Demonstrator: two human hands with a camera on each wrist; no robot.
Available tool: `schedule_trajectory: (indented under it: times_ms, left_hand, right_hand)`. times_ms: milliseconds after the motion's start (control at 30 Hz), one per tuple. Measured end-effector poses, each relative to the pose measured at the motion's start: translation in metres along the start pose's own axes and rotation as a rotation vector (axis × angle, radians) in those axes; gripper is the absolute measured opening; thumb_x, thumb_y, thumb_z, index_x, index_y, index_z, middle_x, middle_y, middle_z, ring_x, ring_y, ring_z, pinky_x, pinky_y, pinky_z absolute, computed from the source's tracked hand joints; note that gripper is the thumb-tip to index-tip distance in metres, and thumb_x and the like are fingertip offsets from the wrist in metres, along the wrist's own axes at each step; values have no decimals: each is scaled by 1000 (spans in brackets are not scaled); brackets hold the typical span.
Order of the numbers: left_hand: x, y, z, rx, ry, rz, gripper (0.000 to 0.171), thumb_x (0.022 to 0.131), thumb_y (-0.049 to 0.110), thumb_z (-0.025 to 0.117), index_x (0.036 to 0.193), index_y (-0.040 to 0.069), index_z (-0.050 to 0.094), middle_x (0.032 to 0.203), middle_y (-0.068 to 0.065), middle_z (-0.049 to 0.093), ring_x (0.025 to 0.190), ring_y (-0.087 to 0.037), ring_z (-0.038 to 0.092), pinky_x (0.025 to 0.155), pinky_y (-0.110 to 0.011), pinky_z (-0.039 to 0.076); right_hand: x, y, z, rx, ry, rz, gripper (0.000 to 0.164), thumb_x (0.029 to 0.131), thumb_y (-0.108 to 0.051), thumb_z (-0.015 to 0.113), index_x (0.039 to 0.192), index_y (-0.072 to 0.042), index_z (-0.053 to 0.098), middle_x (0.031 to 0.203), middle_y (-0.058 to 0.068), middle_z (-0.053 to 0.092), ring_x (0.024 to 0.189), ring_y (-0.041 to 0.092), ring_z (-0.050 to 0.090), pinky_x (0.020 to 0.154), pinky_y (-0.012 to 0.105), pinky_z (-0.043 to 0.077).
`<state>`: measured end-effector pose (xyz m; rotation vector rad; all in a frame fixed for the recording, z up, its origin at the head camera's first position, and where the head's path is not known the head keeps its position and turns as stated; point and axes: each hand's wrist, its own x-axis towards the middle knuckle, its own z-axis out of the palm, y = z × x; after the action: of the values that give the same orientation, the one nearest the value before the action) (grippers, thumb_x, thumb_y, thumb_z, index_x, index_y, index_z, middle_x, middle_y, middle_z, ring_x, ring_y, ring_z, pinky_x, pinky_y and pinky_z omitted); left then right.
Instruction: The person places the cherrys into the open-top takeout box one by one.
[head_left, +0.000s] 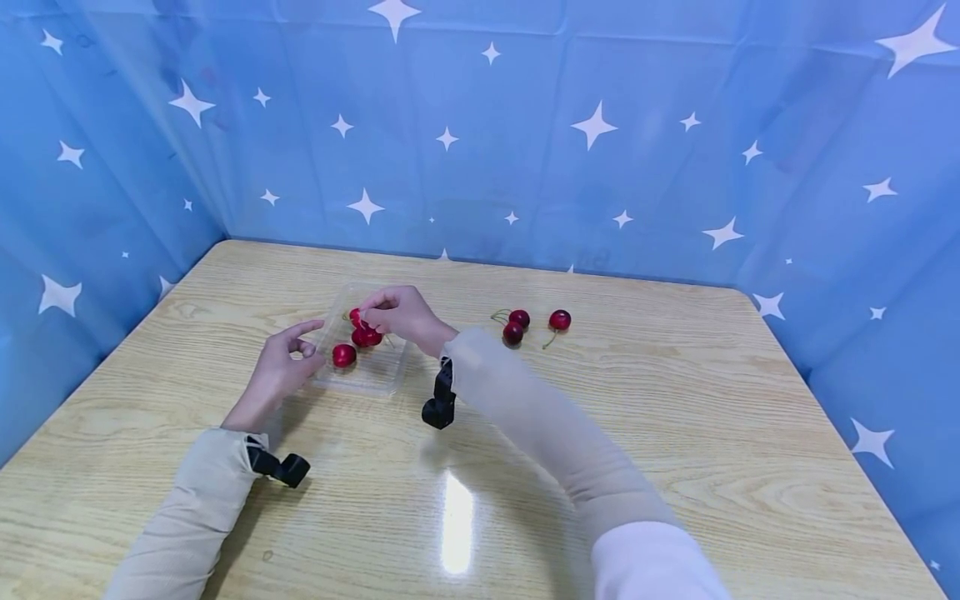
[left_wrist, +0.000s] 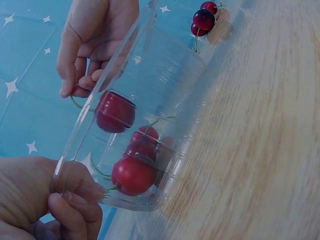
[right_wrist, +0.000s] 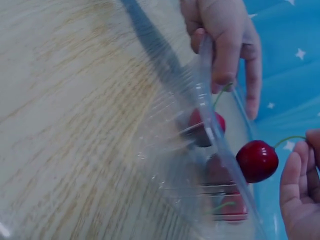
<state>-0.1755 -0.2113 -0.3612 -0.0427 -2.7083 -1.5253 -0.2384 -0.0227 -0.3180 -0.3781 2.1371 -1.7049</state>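
Note:
A clear plastic container (head_left: 360,387) stands on the table with several red cherries inside. My left hand (head_left: 281,367) pinches its left rim between thumb and fingers, as the left wrist view (left_wrist: 75,207) shows. My right hand (head_left: 405,317) is over the container, its fingertips pinching the green stem of a cherry (right_wrist: 257,161). This cherry hangs at the rim in the right wrist view. Below it, in the container, lie other cherries, one at the near left (head_left: 343,356) and a cluster (left_wrist: 134,176) whose parts are partly hidden behind one another.
To the container's right, on the wooden table (head_left: 675,417), lie a pair of dark cherries (head_left: 513,333) and a single cherry (head_left: 559,320) with its stem toward me. A blue curtain with white stars (head_left: 480,167) hangs behind the table's far edge.

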Motion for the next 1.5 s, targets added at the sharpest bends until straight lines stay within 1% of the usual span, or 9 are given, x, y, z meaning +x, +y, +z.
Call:
schedule_trajectory:
  times_ms: [167,400,567,700,833,1067,1233,1333,1500]
  left_hand:
    - [0,1,0,4,11,-4,54,76,-3,50,129,-1,42,75,-6,42,47,-6,37,41,-22,34]
    - [2,1,0,-3,32,-6,53,74,-4,51,126,-3,44,74,-5,41,48,-6,37,41,-21,35]
    - [2,0,1,-4,31,-6,54,73,-4,51,126,-3,44,73,-5,42,47,-5,37,41,-21,34]
    - [1,0,1,1,28,5,53,73,-4,51,126,-2,44,73,-5,42,47,-6,36,41,-21,34]
    - [1,-1,2,8,27,13,52,74,-4,50,126,-3,45,72,-5,43,47,-6,36,41,-21,33]
    - [2,-1,2,18,34,13,52,74,-4,50,126,-3,45,72,-5,44,46,-6,37,41,-21,34]
    - [1,-1,2,21,32,9,52,74,-3,50,127,-1,44,73,-6,44,47,-6,37,41,-22,33]
    - [1,0,2,24,32,7,52,75,-3,50,126,-1,44,73,-5,44,47,-6,36,41,-22,33]
    - [1,-1,2,20,30,6,52,75,-3,50,127,-2,44,73,-6,44,47,-7,37,41,-22,34]
  right_hand:
    - [0,2,1,-26,-17,-16,21,85,-9,56,101,4,62,86,10,61,70,19,54,81,44,45]
    - [8,2,2,-74,-42,2,20,85,-8,56,101,3,62,89,6,61,79,20,57,77,36,48]
    - [14,1,6,-79,-53,38,17,85,-10,57,97,-1,64,89,2,61,79,17,59,74,30,49]
    - [19,1,11,-44,-49,60,21,85,-9,57,102,2,63,95,10,62,77,16,59,71,27,49]
    - [22,2,16,11,-50,91,24,85,-6,56,105,5,61,103,19,59,78,19,59,72,27,49]
    - [24,0,20,62,-4,151,22,84,-3,56,104,4,62,106,17,59,92,27,58,70,26,50]
    - [26,0,22,105,54,191,17,83,-4,58,97,1,65,101,18,60,77,20,58,68,25,50]
    - [27,1,22,128,83,203,14,83,-4,58,93,0,66,94,14,62,69,16,55,67,25,50]
    - [28,3,21,149,99,207,16,83,-3,58,96,3,65,82,6,63,65,13,53,64,24,49]
